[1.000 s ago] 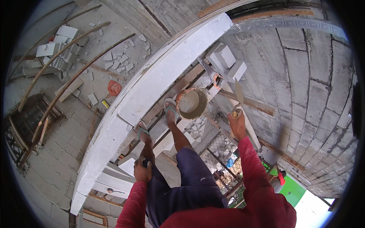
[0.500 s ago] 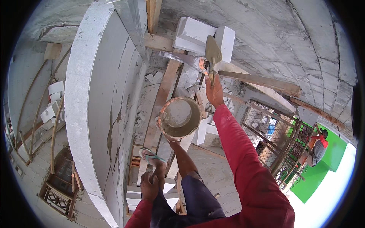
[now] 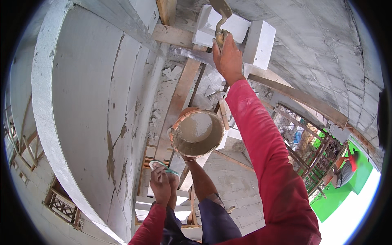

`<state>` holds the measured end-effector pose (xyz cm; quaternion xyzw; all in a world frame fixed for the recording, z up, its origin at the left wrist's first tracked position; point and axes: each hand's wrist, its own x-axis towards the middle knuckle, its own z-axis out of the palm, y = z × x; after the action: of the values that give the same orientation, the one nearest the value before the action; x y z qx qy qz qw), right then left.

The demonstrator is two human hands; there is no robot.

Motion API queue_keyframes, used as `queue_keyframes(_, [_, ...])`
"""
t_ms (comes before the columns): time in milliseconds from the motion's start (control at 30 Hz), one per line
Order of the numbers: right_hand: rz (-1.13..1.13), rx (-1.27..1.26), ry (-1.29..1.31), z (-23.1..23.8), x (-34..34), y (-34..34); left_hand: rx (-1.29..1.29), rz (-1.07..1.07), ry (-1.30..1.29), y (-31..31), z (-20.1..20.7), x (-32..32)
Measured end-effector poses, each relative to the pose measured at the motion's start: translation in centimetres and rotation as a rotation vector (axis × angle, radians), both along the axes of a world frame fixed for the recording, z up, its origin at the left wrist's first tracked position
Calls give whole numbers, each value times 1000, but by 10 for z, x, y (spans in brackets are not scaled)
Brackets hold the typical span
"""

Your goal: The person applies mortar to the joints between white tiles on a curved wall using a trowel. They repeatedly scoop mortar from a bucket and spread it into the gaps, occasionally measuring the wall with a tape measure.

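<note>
My right hand (image 3: 228, 59) is wrapped round the handle of a pointed trowel (image 3: 221, 7), reaching out at the upper middle. The trowel's blade is cut off by the upper edge of the picture. Beyond that hand lie white blocks (image 3: 260, 43), and a hand saw (image 3: 192, 55) rests across the planks, its handle hidden behind my hand. Below it stands a bucket (image 3: 219, 139) with grey mortar inside and caked on its rim. My left hand (image 3: 160, 185) is low by my leg near a sandalled foot, fingers curled, with no object showing in them.
A tall white block wall (image 3: 90, 94) stands close on my left, with mortar smears in its joints. Wooden planks (image 3: 176, 102) form the platform underfoot, with rubble around. A long timber (image 3: 298, 96) runs to the right. Another person (image 3: 347, 169) is far right, beside a metal grille.
My right hand has moved up and away with the trowel, over the white blocks. My left hand has risen slightly toward the sandal. The view has shifted, so the wall looks larger.
</note>
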<state>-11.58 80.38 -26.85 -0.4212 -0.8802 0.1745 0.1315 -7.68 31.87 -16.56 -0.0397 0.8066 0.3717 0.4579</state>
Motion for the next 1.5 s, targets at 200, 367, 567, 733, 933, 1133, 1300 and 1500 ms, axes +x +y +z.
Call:
queue_keyframes(200, [-46, -135, -55, -20, 31, 9, 722, 200, -107, 279, -140, -109])
queue_keyframes(367, [32, -96, 145, -14, 41, 2, 771, 530, -233, 427, -182, -150])
queue_keyframes(567, [-104, -267, 198, 4, 90, -39, 491, -892, 304, 369, -227, -95])
queue_keyframes(733, [-213, -211, 160, 30, 134, -68, 399, -1178, 289, 335, -273, -23])
queue_keyframes(933, [-546, -594, 53, 26, 198, -131, 427, -1261, 437, 322, -296, -33])
queue_keyframes(1133, [-394, -503, 5, -46, 221, -161, 382, -573, 277, 337, -288, -32])
queue_keyframes(1300, [-426, -706, 124, -102, 218, -153, 344, -864, 401, 333, -286, -33])
queue_keyframes(1500, [-454, -655, 236, -137, 222, -144, 405, -1202, 440, 326, -288, -53])
